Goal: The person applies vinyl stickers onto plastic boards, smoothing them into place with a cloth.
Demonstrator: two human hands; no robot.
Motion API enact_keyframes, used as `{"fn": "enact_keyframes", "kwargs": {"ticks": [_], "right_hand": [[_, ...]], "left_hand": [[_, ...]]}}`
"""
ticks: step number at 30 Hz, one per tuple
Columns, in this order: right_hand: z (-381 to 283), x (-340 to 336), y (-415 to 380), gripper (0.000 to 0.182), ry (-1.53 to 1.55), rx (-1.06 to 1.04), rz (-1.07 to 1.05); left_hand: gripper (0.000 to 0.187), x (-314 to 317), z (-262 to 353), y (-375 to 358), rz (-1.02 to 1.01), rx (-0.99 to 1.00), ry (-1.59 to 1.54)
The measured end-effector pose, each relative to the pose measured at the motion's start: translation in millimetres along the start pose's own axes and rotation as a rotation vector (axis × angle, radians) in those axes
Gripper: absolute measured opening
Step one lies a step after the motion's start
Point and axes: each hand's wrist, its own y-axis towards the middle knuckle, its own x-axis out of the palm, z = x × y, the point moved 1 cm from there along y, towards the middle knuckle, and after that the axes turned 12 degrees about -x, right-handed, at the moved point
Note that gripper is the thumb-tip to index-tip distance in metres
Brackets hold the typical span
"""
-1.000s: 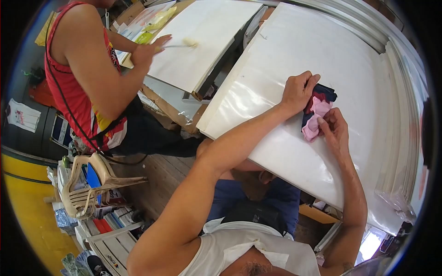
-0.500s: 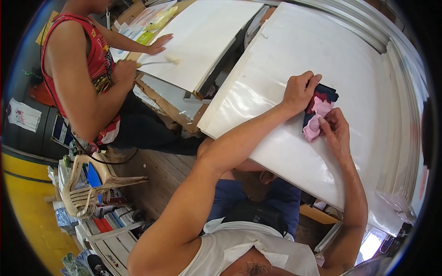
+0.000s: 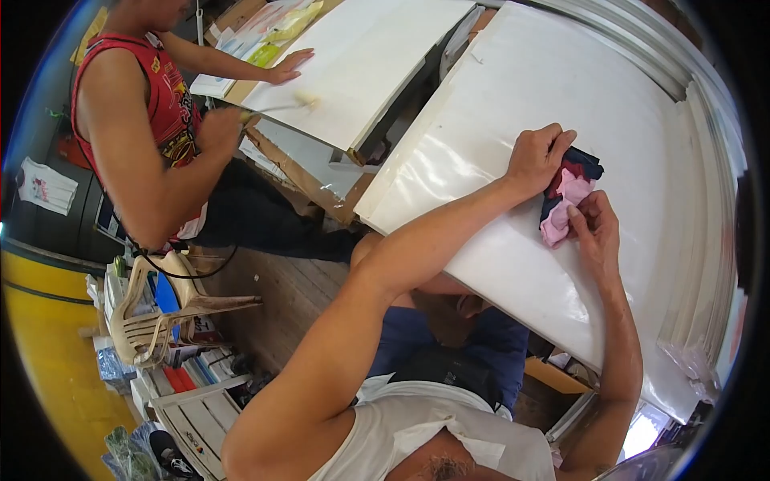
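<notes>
Over the white tabletop my hands hold a small bundle of folded cloth pieces. A pink cloth point(image 3: 574, 190) lies on top, with a dark red cloth point(image 3: 564, 175) and a navy cloth point(image 3: 588, 163) showing around it. My left hand point(image 3: 539, 163) is closed at the bundle's upper left, thumb and fingers gripping its edge near the dark red and navy layers. On the bundle's lower right, my right hand point(image 3: 597, 227) pinches the pink cloth between thumb and fingers. Part of the bundle is hidden behind my fingers.
Glossy white sheeting covers the table point(image 3: 481, 104) before me. A person in a red sleeveless shirt point(image 3: 172, 108) works at a second white board point(image 3: 361, 64) with a small paint roller point(image 3: 305, 99). A plastic chair point(image 3: 152, 309) and a slatted bench point(image 3: 196, 433) stand left.
The view has shifted slightly, so the table, bundle and hands sit a little further right. My grip on the cloths looks the same. The co-worker's roller arm is blurred by motion.
</notes>
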Motion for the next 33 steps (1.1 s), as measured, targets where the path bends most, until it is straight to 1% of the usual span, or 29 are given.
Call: {"fn": "enact_keyframes", "kwargs": {"ticks": [4,7,10,22,33], "right_hand": [[-0.6,0.3,-0.2,0.012,-0.011,0.001,-0.001],[2.4,-1.2,-0.3,0.013,-0.019,-0.005,-0.016],[1.4,-1.0,-0.1,0.013,-0.01,-0.001,-0.017],[2.8,-1.5,0.0,0.012,0.002,-0.006,-0.012],[8.0,-1.2,0.2,0.015,0.014,-0.026,-0.001]], "left_hand": [[0.047,-0.4,1.1,0.1,-0.001,-0.016,0.019],[0.048,1.3,-1.9,1.4,0.012,0.012,0.025],[0.051,1.2,-1.6,0.0,0.007,0.002,-0.011],[0.052,1.6,-2.0,0.4,0.011,-0.015,0.016],[0.045,2.0,-2.1,0.2,0.027,-0.029,0.045]]}}
